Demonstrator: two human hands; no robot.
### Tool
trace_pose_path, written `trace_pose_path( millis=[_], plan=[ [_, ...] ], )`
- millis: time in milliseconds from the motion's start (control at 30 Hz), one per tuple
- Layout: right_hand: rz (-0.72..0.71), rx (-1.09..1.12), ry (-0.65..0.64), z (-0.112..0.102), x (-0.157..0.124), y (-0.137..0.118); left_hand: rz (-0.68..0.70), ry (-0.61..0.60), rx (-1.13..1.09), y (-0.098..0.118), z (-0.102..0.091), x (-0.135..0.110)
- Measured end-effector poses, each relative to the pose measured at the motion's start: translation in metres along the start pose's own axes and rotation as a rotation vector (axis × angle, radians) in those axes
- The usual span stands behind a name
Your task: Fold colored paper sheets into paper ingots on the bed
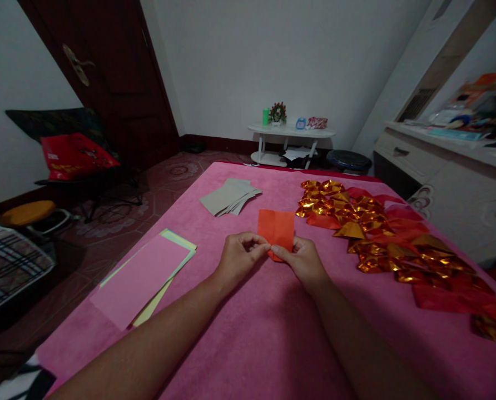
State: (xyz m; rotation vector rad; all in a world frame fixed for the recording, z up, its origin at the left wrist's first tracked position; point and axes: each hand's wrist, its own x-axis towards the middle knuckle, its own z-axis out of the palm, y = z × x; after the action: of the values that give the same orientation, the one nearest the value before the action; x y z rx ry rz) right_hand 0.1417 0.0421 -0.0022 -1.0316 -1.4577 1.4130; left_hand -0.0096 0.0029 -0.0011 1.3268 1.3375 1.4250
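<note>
I hold an orange paper (275,225) just above or on the pink cloth (239,344), near the middle of the table; I cannot tell whether its underside touches the cloth. My left hand (240,253) pinches its lower left edge between thumb and fingers, the other fingers curled in. My right hand (304,258) grips the lower right side, thumb lying across the front and fingers behind. The two thumbs nearly meet at the bottom, where the paper narrows, and a faint crease runs up its middle. Beyond my left hand, grey sheets (227,199) lie in a loose fan. Nearer my left forearm is a slanted stack with a pink sheet (148,272) on top, yellow and pale green edges showing from under it. To my right, shiny gold pieces (375,262) lie in crowded rows, with red paper (444,297) among them. Past the far end stands a white side table (287,130) bearing a plant (278,113) and a blue clock (300,123).
</note>
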Motion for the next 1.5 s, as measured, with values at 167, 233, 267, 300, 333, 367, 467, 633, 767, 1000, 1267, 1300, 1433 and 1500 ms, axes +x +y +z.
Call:
trace_pose_path(
  millis=[167,233,267,300,333,367,467,633,767,1000,1267,1300,1433,1500],
  plan=[
    [-0.021,-0.015,0.023,0.000,0.000,0.002,0.004,-0.036,-0.060,0.001,0.000,0.000],
    [-0.027,0.008,0.016,0.000,-0.001,0.000,0.009,-0.035,-0.116,0.001,0.000,0.000],
    [-0.026,0.025,0.005,0.000,-0.001,-0.001,0.014,-0.028,-0.137,0.001,0.000,0.000],
    [-0.028,0.040,-0.010,0.001,-0.002,-0.002,0.020,-0.022,-0.152,0.001,0.000,0.001],
    [-0.031,0.047,-0.022,0.001,-0.002,-0.003,0.025,-0.022,-0.159,0.002,-0.001,0.001],
    [-0.034,0.044,-0.031,0.002,-0.003,-0.004,0.028,-0.030,-0.163,0.003,-0.002,0.001],
    [-0.037,0.005,-0.037,0.003,-0.004,-0.005,0.006,-0.060,-0.181,0.007,-0.003,0.002],
    [-0.039,-0.011,-0.059,0.004,-0.003,-0.005,-0.020,-0.061,-0.184,0.008,-0.002,0.002],
    [-0.013,-0.046,-0.034,0.003,-0.001,-0.003,-0.011,-0.038,-0.071,-0.003,-0.002,0.003],
    [0.015,-0.560,0.085,-0.001,0.003,0.005,0.276,0.016,0.571,-0.001,-0.009,0.002],
    [-0.014,-0.633,0.103,-0.003,0.006,0.004,0.266,-0.142,0.714,-0.003,-0.002,0.005],
    [-0.012,-0.632,0.103,-0.004,0.006,0.004,0.250,-0.155,0.723,-0.004,-0.001,0.006],
    [0.022,-0.734,0.090,-0.006,0.007,0.000,0.206,-0.176,0.754,-0.005,0.000,0.009],
    [0.027,-0.758,0.067,-0.008,0.008,-0.001,0.186,-0.179,0.770,-0.004,0.001,0.009]
  ],
)
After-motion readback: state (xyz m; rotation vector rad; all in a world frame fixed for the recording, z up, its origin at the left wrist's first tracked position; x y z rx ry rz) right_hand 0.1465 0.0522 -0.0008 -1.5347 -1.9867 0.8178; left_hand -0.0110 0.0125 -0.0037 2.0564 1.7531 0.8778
